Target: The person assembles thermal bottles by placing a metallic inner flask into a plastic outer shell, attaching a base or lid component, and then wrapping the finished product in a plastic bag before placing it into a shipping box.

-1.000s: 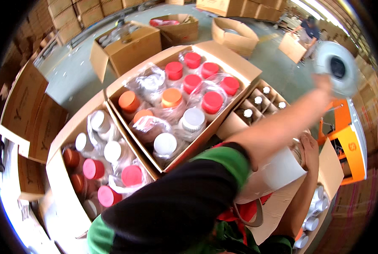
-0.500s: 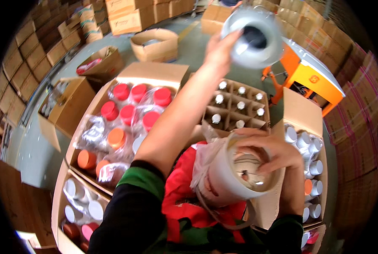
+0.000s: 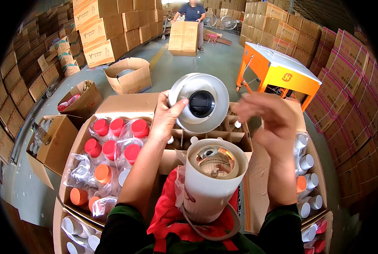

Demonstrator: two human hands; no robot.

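My left hand (image 3: 167, 116) grips the rim of a pale grey, round flask top (image 3: 182, 116) with a black round piece in its middle, thumb on the near face. Below it stands a white thermos flask body (image 3: 208, 199), its upper end uncovered and a pale strap hanging at its near side. Inside shows a rounded, mirror-like liner (image 3: 214, 161). Thin clear plastic clings to the body's left side, and red cloth (image 3: 165, 211) lies around it. My right hand (image 3: 271, 118) is raised right of the flask top, apart from it; motion smears its fingers.
Left, an open carton (image 3: 66, 186) holds red- and orange-capped bottles in plastic. Ahead is a divided carton (image 3: 178, 146) of bottles; right, a carton of white-capped bottles (image 3: 307, 163). Beyond stand an orange machine (image 3: 282, 72), stacked boxes (image 3: 98, 31) and a person (image 3: 193, 12) behind a carton.
My left hand has brought the flask top down and leftward, nearer the body. My right hand has come out of the body's opening and risen. The body appears more upright.
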